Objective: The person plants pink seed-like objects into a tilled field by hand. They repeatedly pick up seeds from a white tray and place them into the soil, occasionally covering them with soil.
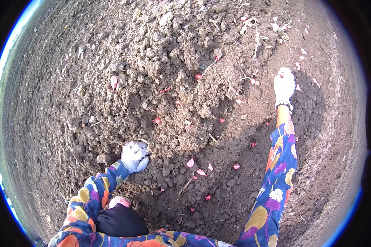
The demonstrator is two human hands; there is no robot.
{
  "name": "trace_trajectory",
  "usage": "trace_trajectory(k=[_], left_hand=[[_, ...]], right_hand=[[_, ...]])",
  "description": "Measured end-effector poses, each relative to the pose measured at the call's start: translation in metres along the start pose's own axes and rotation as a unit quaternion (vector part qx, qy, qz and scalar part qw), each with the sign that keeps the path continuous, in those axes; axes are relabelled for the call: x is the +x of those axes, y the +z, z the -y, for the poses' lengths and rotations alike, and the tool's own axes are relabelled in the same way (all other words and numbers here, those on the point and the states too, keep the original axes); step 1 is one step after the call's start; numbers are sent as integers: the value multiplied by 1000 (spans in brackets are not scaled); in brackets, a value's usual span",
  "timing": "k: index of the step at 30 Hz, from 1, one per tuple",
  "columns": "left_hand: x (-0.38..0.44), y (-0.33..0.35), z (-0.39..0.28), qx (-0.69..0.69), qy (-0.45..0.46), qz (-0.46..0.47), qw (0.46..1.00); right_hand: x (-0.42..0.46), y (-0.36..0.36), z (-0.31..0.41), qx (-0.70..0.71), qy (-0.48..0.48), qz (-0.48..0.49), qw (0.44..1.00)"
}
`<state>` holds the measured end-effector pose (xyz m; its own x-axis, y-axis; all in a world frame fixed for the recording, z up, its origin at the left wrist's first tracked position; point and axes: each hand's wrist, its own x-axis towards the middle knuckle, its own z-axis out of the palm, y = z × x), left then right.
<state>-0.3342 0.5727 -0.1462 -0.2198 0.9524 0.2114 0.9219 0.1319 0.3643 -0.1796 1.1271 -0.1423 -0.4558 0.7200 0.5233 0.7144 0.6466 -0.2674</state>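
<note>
My left hand [135, 156], in a pale work glove, rests on the loose soil [105, 108] with its fingers curled. A dry pale stalk [144, 142] lies against the fingers; whether the hand holds anything is hidden. Out to the right, my right hand [284, 85] is closed in a white glove, with a pink clove [281, 74] showing at its fingers. Pink cloves, seemingly garlic, lie scattered between the hands, among them one clove [190, 162] and another clove [202, 172]. More cloves [297, 66] lie in a loose line beside the right hand.
Clods and dry plant stems [256, 40] litter the upper ground. A smoother strip of earth [334, 102] runs along the right. My shoe [120, 201] and dark-clad knee [122, 219] are at lower left. Shadow covers the soil in front of me.
</note>
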Motion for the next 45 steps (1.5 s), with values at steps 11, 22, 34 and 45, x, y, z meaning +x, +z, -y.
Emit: trace_trajectory(k=[11, 22, 34, 45], left_hand=[[-2, 3, 5, -40, -7, 38, 998], [5, -3, 5, -66, -7, 73, 995], [-5, 4, 8, -103, -9, 27, 994], [-10, 11, 10, -125, -13, 29, 992]], right_hand=[[22, 62, -9, -159, -51, 244, 955], [36, 94, -5, -174, -97, 212, 957], [64, 60, 105, 146, -13, 43, 988], [54, 101, 110, 196, 7, 161, 967]])
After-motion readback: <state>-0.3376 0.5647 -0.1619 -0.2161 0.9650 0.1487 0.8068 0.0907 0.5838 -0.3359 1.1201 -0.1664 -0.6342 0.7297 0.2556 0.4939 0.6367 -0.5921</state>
